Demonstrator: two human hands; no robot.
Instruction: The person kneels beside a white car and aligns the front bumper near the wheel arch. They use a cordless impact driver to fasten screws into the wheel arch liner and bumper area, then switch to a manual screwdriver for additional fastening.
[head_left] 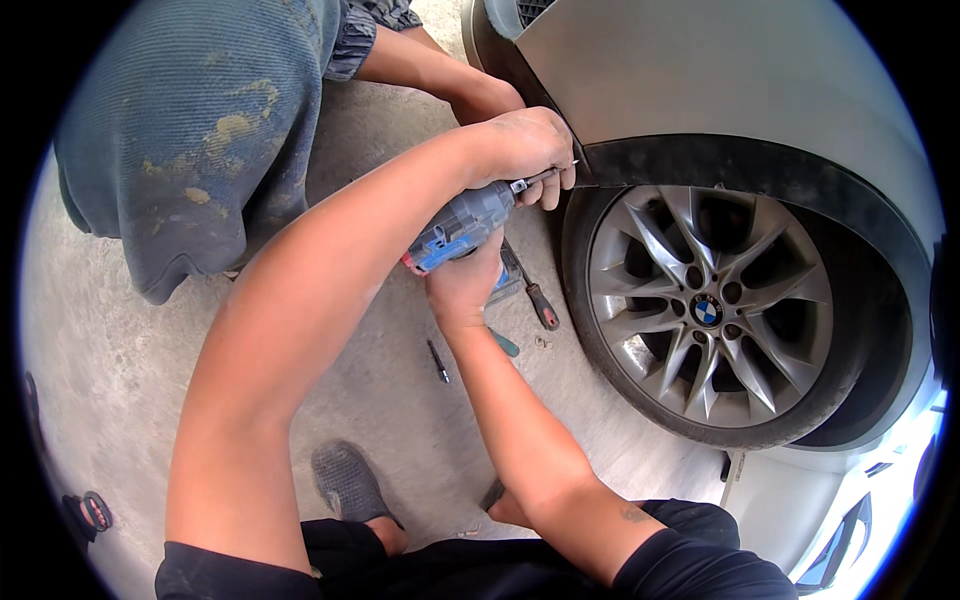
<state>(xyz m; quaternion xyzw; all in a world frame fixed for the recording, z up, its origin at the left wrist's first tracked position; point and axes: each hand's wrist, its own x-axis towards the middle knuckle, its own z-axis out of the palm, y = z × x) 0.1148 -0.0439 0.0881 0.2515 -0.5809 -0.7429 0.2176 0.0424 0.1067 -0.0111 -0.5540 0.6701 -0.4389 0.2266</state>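
My right hand [468, 283] is wrapped around the grip of a grey and blue cordless drill [465, 222], which points right toward the car's black lower trim. Reaching across from the left, my left hand [530, 148] is closed, its fingers curled about the long thin driver bit [543, 177] at the drill's nose. The bit's tip shows just past those fingers, beside the trim [600, 160] at the front of the wheel arch. Whether a screw sits on the tip is too small to tell.
Another person's hand [487, 98] is at the bumper edge, close beyond mine; their blue-grey clothing [200, 130] fills the upper left. The car wheel [708, 305] stands at right. A screwdriver [542, 305] and a loose bit [438, 360] lie on the concrete floor [400, 440].
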